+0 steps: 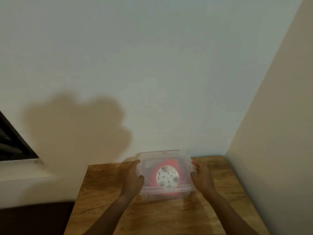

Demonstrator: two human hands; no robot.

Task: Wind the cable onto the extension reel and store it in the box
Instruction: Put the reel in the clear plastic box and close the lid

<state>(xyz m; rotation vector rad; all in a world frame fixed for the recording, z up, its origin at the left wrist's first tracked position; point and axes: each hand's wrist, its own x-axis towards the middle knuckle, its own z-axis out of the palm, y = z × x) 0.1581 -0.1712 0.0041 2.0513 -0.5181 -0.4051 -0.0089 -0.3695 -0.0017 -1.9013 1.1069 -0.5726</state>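
- a clear plastic storage box is seen on the wooden table, close to the wall and near the table's far right corner.
- the extension reel, red-orange with a white hub, is seen inside the box through what appears to be a clear lid; no loose cable is visible outside the box, though blur hides the winding itself.
- the left hand is laid against the box's left side, fingers curled round the edge, thumb at the near side.
- the right hand is placed likewise on the right side, fingers bent over the rim; both hands are partly closed on the box.
- step in hand is judged to be the seating of the lid or the final setting-down; task judged nearly complete.
- for a sound close, even pressure should be applied at both sides together, and each corner checked.
- whether any latches are engaged cannot be told from this view.
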